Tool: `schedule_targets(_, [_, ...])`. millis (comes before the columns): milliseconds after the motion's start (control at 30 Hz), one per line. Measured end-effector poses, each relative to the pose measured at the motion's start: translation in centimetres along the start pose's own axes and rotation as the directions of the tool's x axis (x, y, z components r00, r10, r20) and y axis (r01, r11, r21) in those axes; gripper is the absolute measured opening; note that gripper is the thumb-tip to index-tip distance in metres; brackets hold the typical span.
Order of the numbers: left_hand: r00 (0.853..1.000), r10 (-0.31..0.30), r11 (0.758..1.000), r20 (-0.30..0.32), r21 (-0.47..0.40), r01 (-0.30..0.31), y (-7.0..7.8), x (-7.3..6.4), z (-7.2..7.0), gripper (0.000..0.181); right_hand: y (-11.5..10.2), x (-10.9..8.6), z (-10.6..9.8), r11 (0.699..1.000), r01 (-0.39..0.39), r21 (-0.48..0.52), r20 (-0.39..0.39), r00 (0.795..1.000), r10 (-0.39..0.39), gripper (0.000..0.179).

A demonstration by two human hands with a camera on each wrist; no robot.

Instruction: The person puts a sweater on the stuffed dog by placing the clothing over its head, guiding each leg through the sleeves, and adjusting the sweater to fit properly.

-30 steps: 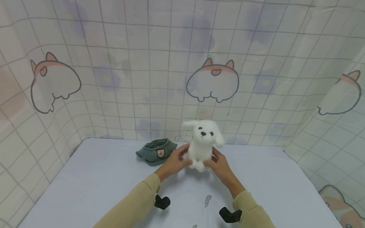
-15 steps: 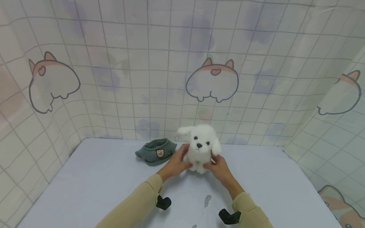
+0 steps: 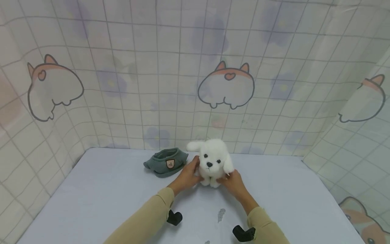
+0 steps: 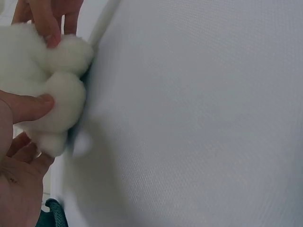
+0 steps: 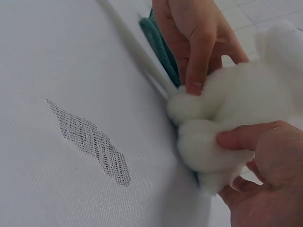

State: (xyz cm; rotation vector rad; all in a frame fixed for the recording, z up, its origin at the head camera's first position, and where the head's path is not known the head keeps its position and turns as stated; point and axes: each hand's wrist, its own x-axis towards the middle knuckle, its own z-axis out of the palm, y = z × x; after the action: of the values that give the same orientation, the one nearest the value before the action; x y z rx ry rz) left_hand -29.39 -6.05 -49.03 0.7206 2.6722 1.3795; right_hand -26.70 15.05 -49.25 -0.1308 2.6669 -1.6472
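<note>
Near the far edge of the white table (image 3: 91, 203), a fluffy white plush dog (image 3: 214, 166) faces the near edge. The left hand (image 3: 186, 174) and right hand (image 3: 234, 183) grip its body from opposite sides, thumbs in front, probably to balance its soft shape. A grey-green fabric garment (image 3: 159, 166) lies just beside the left hand.
</note>
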Motion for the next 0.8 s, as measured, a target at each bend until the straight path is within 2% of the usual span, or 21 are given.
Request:
schedule_targets(333, [0.999,-0.043,0.999,-0.017,0.023,0.044,0.0,0.6,0.2,0.08,0.4,0.5,0.4,0.998,0.017,-0.059,-0.04,0.999,-0.02,0.057])
schedule_targets(567, [0.996,-0.087,0.996,-0.014,0.033,0.087,-0.1,1.2,0.4,0.085,0.4,1.0,0.4,0.998,0.033,-0.059,-0.048,0.998,-0.035,0.057])
schedule_targets(800, [0.993,-0.115,0.993,-0.019,0.028,0.115,0.0,1.7,0.5,0.086,0.3,1.8,0.5,0.998,-0.016,-0.069,-0.052,0.999,0.013,0.062])
